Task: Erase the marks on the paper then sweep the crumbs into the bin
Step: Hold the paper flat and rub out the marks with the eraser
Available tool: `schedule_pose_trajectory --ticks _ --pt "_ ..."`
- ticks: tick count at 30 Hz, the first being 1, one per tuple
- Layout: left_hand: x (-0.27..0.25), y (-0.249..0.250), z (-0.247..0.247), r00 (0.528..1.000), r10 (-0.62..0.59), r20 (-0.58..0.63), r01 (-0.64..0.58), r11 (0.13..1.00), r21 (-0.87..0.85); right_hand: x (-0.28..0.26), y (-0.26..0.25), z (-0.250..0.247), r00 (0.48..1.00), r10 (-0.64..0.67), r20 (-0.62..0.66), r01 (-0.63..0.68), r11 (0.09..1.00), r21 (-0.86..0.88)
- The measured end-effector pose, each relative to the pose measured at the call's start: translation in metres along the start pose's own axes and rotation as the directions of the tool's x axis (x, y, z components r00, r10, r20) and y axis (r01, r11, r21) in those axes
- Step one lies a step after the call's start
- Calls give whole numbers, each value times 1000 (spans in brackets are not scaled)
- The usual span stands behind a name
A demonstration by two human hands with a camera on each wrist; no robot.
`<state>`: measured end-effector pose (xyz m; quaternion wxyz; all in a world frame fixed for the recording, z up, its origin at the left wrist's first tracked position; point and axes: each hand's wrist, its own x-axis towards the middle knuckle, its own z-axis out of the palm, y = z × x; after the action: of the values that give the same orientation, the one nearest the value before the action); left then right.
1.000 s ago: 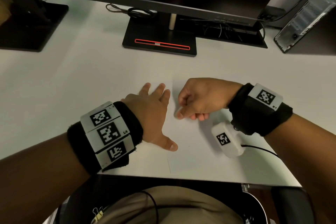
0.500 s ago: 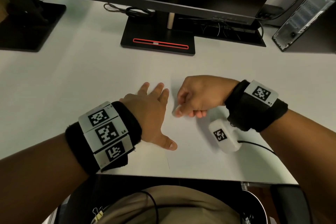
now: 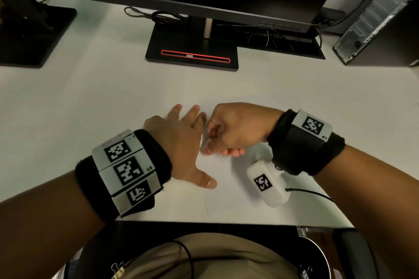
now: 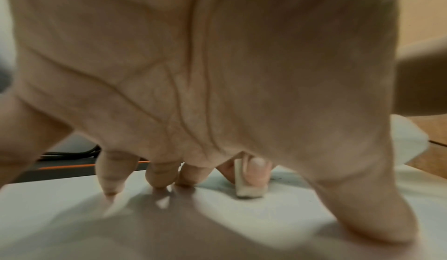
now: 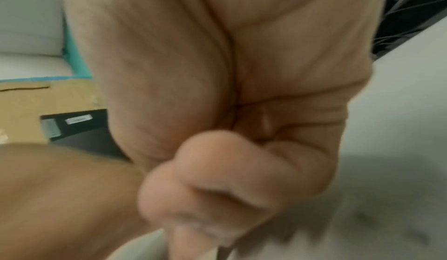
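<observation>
Left hand (image 3: 181, 142) lies flat, fingers spread, pinning the paper (image 3: 226, 199) to the desk (image 3: 90, 108) (against slipping); right hand (image 3: 235, 131) pinches the eraser (image 4: 249, 184), edge pressed onto the sheet.

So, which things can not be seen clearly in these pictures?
- Marks on the paper: head view, too faint, and both hands cover the middle.
- Eraser: clear only in the left wrist view; in the head view the right hand hides most of it.
- Crumbs: right wrist view, blurred specks only.
- Bin: head view, maybe the dark round rim at the bottom edge, cut off.
- Left hand: its palm fills the left wrist view.
</observation>
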<state>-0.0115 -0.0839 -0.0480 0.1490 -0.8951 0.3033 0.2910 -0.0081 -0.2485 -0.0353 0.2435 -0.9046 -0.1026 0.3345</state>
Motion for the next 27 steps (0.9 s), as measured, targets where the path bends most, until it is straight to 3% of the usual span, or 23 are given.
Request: schedule_pose_trajectory --ticks 4,8,12,17,21,25,27 --pt "-1 0 -1 1000 -6 8 6 1000 1 0 7 -11 995 52 -85 -50 998 25" --pt "0 -2 0 1000 3 -2 -3 1000 3 -2 -2 5 999 -3 -41 4 1000 29" --pt "-1 -1 0 1000 -2 -17 2 1000 -6 -4 10 -6 982 76 -172 -67 996 57" --pt "-1 -2 0 1000 2 -17 -2 1000 0 -5 3 14 992 32 -121 -20 994 104" --pt "-2 0 -1 1000 -10 -14 10 1000 2 -5 13 7 964 111 -242 -76 986 148" --pt "-3 1 -3 1000 -7 -9 7 1000 7 -6 5 19 987 44 -153 -22 990 140" --pt "-4 1 -2 1000 -6 -9 6 1000 4 -6 10 14 981 92 -168 -66 985 156"
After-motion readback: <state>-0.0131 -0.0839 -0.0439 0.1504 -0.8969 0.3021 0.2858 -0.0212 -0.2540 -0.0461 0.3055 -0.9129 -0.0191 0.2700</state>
